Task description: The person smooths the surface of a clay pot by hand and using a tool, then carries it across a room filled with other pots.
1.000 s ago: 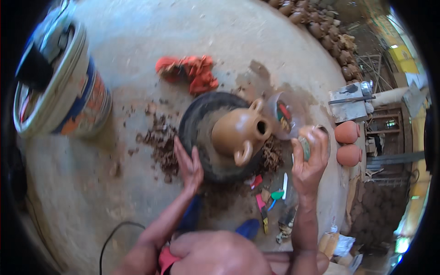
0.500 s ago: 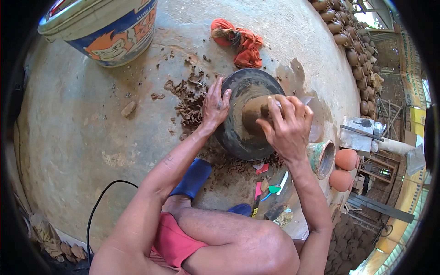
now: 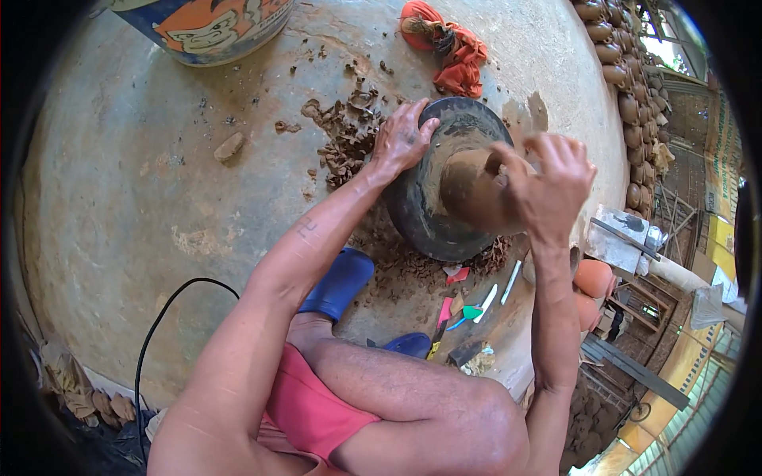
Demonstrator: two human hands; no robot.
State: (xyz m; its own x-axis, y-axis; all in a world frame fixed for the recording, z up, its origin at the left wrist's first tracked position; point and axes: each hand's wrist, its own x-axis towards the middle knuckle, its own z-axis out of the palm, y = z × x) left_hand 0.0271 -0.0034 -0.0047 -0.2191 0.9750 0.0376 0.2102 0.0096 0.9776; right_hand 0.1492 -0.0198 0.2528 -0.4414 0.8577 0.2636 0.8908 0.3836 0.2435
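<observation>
The dark round turntable (image 3: pixel 432 234) bears a brown clay pot (image 3: pixel 472 202), mostly covered on its upper part by my right hand (image 3: pixel 556 182). My right hand's fingers are bent and partly blurred over the pot's top; what they hold is hidden. My left hand (image 3: pixel 401 139) grips the turntable's left rim. Clay scraps (image 3: pixel 345 123) lie around the turntable. Nearer me are a white knife-like tool (image 3: pixel 486 303), a pale stick (image 3: pixel 510 282), a green-and-blue tool (image 3: pixel 468 313) and red pieces (image 3: pixel 456 274).
A printed bucket (image 3: pixel 210 32), a red cloth bundle (image 3: pixel 456 63) and stacked brown pots (image 3: pixel 611 51) stand or lie beyond. At right are a metal block (image 3: pixel 615 234) and terracotta pots (image 3: pixel 591 278). A black cable (image 3: pixel 167 301) curves at left, near my blue shoe (image 3: pixel 337 282).
My right hand has moved left from the pale container at the right onto the pot, then lifted slightly. My left hand stays at the turntable's rim. The camera view has shifted.
</observation>
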